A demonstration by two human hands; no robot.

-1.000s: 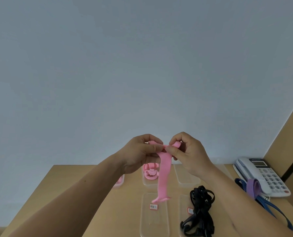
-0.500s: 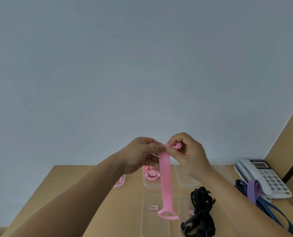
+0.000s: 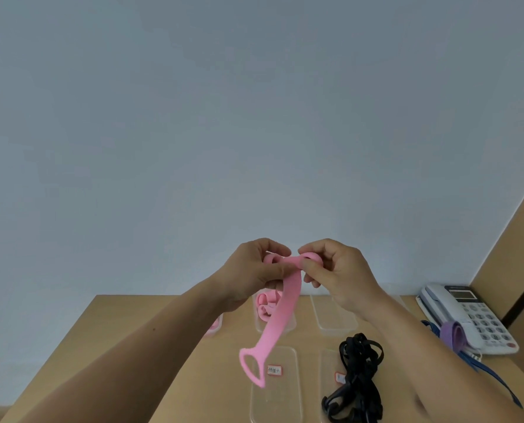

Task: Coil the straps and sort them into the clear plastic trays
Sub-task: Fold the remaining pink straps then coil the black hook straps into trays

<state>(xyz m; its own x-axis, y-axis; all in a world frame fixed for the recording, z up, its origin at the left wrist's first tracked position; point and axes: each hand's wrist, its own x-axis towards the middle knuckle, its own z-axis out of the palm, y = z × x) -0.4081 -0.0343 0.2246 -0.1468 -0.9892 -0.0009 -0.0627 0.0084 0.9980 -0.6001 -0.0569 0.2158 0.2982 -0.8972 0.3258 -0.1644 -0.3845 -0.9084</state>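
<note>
A pink strap hangs above the table, its looped end low at the left. My left hand pinches the strap's top part, and my right hand pinches a small rolled coil at its upper end. Both hands are raised in front of the wall. Behind them a clear tray holds coiled pink straps. A pile of black straps lies over a labelled clear tray at the front right. Another labelled clear tray lies in front of me.
A further clear tray lies at the back right, and one with something pink shows under my left forearm. A white desk phone stands at the right with purple and blue straps draped on it. A wooden panel rises at far right.
The strap's hanging tail has swung to the left, its looped end now lower left. My hands have drawn slightly apart, and the rolled coil at my right fingers looks larger.
</note>
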